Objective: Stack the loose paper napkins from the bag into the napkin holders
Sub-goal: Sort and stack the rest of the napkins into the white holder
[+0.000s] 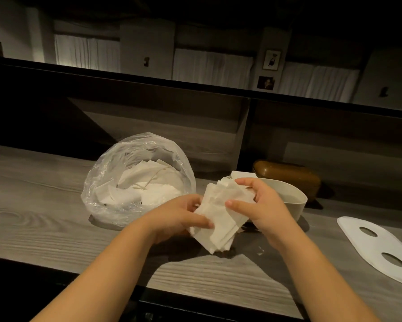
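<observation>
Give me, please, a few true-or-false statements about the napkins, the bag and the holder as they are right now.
1. Both hands hold the napkin stack. True: left hand and right hand grip it.
2. The plastic bag is empty. False: loose napkins lie inside.
3. The white lid with two oval holes sits on the holder. False: it lies flat on the counter.
4. The cream holder stands behind the right hand. True.

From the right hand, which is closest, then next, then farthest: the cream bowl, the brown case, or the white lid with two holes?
1. Cream bowl: just behind the right hand.
2. Brown case: behind the bowl.
3. White lid: far right.
</observation>
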Action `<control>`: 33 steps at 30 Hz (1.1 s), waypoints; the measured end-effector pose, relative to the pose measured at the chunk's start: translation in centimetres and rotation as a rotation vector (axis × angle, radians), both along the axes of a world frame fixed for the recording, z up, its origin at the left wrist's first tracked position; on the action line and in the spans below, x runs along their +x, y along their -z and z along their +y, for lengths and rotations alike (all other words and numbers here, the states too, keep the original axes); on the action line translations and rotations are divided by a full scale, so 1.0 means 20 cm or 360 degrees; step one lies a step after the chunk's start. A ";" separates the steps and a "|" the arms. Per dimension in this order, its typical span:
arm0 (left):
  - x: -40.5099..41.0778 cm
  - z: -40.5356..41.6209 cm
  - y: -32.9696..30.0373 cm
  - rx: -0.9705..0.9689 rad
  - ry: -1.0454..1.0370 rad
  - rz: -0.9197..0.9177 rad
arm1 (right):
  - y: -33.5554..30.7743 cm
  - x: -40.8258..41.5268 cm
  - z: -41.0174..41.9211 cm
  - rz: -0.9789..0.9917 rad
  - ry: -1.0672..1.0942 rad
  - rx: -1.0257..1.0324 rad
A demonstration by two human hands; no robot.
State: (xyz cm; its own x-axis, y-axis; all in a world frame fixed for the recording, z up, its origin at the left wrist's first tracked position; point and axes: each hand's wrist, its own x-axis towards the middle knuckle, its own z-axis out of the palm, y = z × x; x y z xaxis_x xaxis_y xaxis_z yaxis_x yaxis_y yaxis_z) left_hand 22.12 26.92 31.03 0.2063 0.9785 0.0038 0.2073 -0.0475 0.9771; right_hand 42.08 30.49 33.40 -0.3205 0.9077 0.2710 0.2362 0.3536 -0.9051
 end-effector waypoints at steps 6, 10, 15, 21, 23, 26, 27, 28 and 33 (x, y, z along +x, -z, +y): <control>0.08 0.01 0.05 0.0481 -0.0446 -0.0177 | 0.10 0.10 -0.04 -0.0151 -0.0032 -0.0064; 0.14 -0.02 0.09 0.0457 -0.0155 -0.0022 | 0.17 0.10 -0.04 0.0040 -0.0017 -0.0246; 0.14 -0.02 0.09 0.0481 0.0150 0.0169 | 0.19 0.07 -0.04 0.0037 -0.0145 -0.0129; 0.11 -0.01 0.10 0.0501 0.0057 0.0258 | 0.19 0.13 -0.01 0.0029 -0.0120 -0.0101; 0.11 -0.01 0.10 0.0569 0.0088 0.0255 | 0.20 0.13 -0.01 0.0061 -0.0134 -0.0034; 0.11 -0.01 0.10 0.0585 0.0057 0.0315 | 0.20 0.13 -0.02 -0.0075 -0.0190 0.0002; 0.10 -0.02 0.09 0.0584 0.0025 0.0339 | 0.20 0.13 -0.01 -0.0092 -0.0173 -0.0002; 0.11 -0.02 0.09 0.0610 -0.0029 0.0343 | 0.21 0.13 -0.01 -0.0036 -0.0136 0.0002; 0.12 -0.01 0.10 0.0771 -0.0199 0.0244 | 0.22 0.13 0.01 0.0240 -0.0035 0.0152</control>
